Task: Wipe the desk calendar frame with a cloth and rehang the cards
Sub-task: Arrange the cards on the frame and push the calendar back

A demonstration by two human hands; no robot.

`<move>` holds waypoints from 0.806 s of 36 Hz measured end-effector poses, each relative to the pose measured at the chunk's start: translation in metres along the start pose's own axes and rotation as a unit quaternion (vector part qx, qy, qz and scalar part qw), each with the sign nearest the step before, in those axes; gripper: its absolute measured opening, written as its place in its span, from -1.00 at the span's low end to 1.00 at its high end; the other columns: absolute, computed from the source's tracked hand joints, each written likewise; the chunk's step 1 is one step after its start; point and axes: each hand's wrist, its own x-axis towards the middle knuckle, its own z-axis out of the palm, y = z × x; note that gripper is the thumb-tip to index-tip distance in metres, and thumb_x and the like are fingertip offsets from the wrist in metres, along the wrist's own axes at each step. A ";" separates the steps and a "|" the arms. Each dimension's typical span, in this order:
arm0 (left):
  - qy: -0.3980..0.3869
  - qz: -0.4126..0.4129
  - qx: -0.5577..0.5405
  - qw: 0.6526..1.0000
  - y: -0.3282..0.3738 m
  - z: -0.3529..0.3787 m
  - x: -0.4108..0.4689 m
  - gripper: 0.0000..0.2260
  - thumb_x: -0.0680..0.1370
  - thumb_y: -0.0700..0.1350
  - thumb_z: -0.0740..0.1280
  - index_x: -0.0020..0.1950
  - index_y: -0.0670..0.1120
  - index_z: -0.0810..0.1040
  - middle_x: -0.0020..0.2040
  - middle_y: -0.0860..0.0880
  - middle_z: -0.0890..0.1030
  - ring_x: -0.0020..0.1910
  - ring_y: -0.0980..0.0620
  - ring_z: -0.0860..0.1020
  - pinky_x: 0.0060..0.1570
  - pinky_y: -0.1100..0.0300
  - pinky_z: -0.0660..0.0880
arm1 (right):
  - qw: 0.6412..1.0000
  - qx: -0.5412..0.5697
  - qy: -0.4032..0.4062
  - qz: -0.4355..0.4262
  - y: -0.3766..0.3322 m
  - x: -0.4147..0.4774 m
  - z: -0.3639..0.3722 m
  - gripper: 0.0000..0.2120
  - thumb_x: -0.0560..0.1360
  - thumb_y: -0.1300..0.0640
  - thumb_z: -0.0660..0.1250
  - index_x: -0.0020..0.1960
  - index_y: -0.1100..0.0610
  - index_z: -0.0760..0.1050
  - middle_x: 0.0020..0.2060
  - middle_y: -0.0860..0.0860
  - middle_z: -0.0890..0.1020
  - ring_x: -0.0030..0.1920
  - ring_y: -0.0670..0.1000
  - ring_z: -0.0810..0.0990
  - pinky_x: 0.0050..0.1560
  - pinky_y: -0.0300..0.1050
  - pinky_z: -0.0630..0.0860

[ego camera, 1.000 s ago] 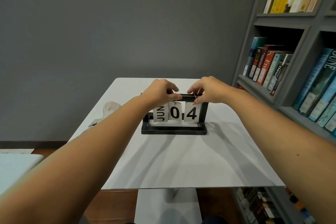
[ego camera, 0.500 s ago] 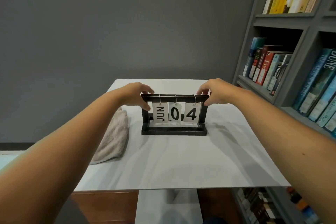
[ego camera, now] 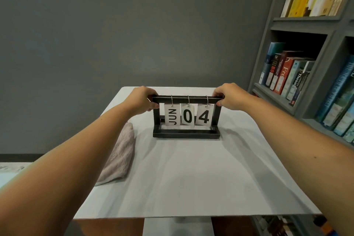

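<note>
A black desk calendar frame (ego camera: 186, 133) stands upright on the far middle of the white table (ego camera: 182, 174). Three white cards hang by metal rings from its top bar: JUN (ego camera: 172, 115), 0 (ego camera: 187, 115) and 4 (ego camera: 204, 115). My left hand (ego camera: 142, 99) grips the frame's top left corner, fingers over the bar and thumb in front. My right hand (ego camera: 229, 96) grips the top right corner the same way. A beige cloth (ego camera: 119, 157) lies crumpled on the table's left side, partly behind my left forearm.
A grey bookshelf (ego camera: 298, 101) full of books runs along the right, close to the table's edge. A grey wall stands behind the table. Another pale surface (ego camera: 11, 170) shows at the lower left.
Both hands moved outward from the cards at the bar's middle to the frame's top corners and now grip them. The view shifted, which brought the cloth into sight.
</note>
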 end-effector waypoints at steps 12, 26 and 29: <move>0.104 -0.018 -0.074 0.992 -0.004 0.022 0.068 -0.83 0.54 -0.29 0.29 0.11 -0.18 0.57 -0.13 -0.10 0.58 -0.21 -0.08 0.54 -0.14 0.12 0.49 | 0.997 0.051 0.048 0.029 0.026 0.076 0.005 -0.78 0.52 0.31 0.25 0.12 0.15 0.53 0.05 0.11 0.58 0.01 0.11 0.53 0.01 -0.05 0.48; 0.112 -0.042 -0.090 0.989 -0.012 0.044 0.127 -0.80 0.54 -0.31 0.28 0.14 -0.21 0.56 -0.03 -0.17 0.61 -0.05 -0.17 0.55 0.05 0.03 0.49 | 0.996 0.034 0.060 0.049 0.047 0.136 0.013 -0.73 0.51 0.37 0.22 0.12 0.13 0.53 0.04 0.10 0.58 0.05 0.11 0.53 0.06 -0.03 0.51; 0.114 -0.044 -0.092 0.988 -0.014 0.045 0.133 -0.80 0.55 -0.31 0.27 0.16 -0.22 0.56 -0.01 -0.18 0.61 -0.02 -0.17 0.56 0.04 0.06 0.47 | 0.996 0.033 0.058 0.050 0.049 0.142 0.015 -0.74 0.52 0.35 0.22 0.12 0.12 0.53 0.04 0.09 0.58 0.05 0.10 0.53 0.08 -0.01 0.52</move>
